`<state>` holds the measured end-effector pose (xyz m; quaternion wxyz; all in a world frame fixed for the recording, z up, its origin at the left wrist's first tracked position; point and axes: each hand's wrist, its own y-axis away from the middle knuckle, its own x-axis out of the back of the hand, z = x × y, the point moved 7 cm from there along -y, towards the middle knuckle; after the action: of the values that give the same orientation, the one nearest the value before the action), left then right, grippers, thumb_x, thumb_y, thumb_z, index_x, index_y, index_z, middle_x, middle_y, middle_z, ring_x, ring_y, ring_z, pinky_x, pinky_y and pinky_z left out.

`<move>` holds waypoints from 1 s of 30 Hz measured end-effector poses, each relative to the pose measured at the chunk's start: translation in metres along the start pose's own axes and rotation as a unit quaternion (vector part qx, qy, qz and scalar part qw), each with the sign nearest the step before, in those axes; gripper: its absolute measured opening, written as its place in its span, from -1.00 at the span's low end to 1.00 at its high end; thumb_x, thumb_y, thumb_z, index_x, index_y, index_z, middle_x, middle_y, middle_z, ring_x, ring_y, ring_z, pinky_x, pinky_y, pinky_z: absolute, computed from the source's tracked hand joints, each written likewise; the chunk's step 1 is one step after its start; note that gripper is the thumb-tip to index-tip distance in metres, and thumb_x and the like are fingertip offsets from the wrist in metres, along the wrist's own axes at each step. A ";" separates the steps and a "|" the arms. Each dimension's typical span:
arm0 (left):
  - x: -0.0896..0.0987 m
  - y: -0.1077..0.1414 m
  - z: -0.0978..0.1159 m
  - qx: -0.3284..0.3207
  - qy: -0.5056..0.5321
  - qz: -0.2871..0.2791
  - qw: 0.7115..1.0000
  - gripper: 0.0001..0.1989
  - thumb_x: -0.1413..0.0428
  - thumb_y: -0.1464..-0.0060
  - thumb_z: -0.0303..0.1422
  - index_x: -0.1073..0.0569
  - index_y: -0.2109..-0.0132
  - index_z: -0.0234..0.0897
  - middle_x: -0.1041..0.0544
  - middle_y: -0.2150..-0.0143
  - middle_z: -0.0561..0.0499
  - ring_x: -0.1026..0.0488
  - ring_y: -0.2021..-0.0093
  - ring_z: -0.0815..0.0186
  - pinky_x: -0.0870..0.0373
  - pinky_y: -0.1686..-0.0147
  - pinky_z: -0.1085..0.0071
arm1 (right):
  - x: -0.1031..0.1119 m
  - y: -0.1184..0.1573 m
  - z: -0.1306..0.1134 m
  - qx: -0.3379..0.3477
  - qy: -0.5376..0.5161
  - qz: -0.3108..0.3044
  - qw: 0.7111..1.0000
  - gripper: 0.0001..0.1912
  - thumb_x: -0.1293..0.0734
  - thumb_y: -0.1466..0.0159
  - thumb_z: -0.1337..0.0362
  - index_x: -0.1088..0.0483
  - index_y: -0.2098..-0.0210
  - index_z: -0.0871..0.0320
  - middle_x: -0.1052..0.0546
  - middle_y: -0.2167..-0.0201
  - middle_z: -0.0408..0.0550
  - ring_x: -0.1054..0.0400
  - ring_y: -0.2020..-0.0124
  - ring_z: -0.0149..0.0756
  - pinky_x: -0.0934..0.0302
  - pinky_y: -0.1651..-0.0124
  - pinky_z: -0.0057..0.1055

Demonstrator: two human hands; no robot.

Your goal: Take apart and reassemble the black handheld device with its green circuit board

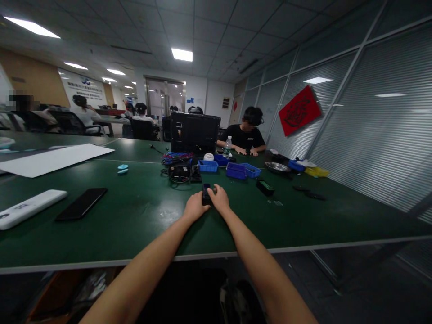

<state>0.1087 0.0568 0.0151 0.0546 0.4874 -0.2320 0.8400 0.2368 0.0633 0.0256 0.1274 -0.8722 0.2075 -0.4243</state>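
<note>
Both my hands meet over the green table around a small black box-shaped device, whose exact kind I cannot make out. My left hand grips it from the left, fingers closed along its side. From the right, my right hand also holds it, thumb at its top edge and fingers curled; part of the device is hidden behind the hands. Just beyond lie a black power unit with cables and a blue tray.
To the left lie a black phone, a white oblong case and a light-blue object. A monitor stands ahead. A green-topped black device, metal bowl and bottle are rightward. A person sits opposite.
</note>
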 end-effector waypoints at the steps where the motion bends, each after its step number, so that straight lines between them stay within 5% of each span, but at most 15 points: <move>1: 0.000 0.000 0.000 -0.008 0.002 -0.010 1.000 -0.58 -0.12 0.12 -0.26 -0.33 0.06 -0.26 -0.45 0.12 -0.07 -0.37 0.10 0.21 -0.22 0.10 0.39 | -0.003 0.004 -0.007 0.006 0.035 -0.009 0.999 -0.41 -0.19 -0.14 -0.02 -0.21 -0.06 0.19 -0.39 0.09 0.11 -0.24 0.04 -0.15 -0.11 0.04 -0.30; 6: -0.002 -0.002 -0.003 -0.016 0.036 -0.029 0.999 -0.62 -0.03 0.11 -0.45 -0.39 0.06 -0.21 -0.47 0.07 -0.02 -0.37 0.07 0.24 -0.22 0.06 0.40 | -0.013 0.012 -0.018 -0.006 0.141 -0.042 0.989 -0.40 -0.19 -0.16 0.07 -0.07 -0.13 0.17 -0.33 0.06 0.17 -0.18 0.02 -0.08 -0.12 0.09 -0.24; 11: -0.003 -0.004 -0.019 0.063 0.120 -0.016 0.991 -0.49 0.02 0.09 -0.50 -0.30 -0.09 -0.26 -0.45 0.01 0.00 -0.38 0.07 0.31 -0.24 0.04 0.44 | 0.006 0.002 0.007 -0.048 0.173 -0.018 0.984 -0.48 -0.21 -0.15 0.21 -0.11 -0.09 0.21 -0.31 0.06 0.22 -0.17 0.02 -0.06 -0.12 0.11 -0.23; 20: -0.005 -0.005 -0.023 0.064 0.153 0.009 0.986 -0.53 0.00 0.08 -0.48 -0.32 -0.05 -0.25 -0.50 0.12 0.02 -0.42 0.23 0.37 -0.29 0.16 0.47 | 0.036 -0.017 0.062 -0.132 0.142 0.067 0.979 -0.47 -0.24 -0.10 0.19 -0.17 0.00 0.38 -0.29 0.09 0.35 -0.16 0.01 0.04 -0.07 0.04 -0.15; 30: -0.001 -0.003 -0.019 0.064 0.159 -0.006 0.985 -0.56 0.01 0.07 -0.47 -0.34 -0.02 -0.25 -0.50 0.13 0.04 -0.42 0.25 0.36 -0.29 0.18 0.47 | 0.047 -0.015 0.060 -0.151 0.097 0.098 0.979 -0.50 -0.21 -0.12 0.12 -0.22 0.04 0.33 -0.25 0.08 0.34 -0.10 0.00 0.07 -0.10 0.08 -0.10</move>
<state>0.0948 0.0679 0.0069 0.0648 0.3512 -0.1632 0.9197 0.3142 0.0571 0.0268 0.0148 -0.8114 0.3654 -0.4560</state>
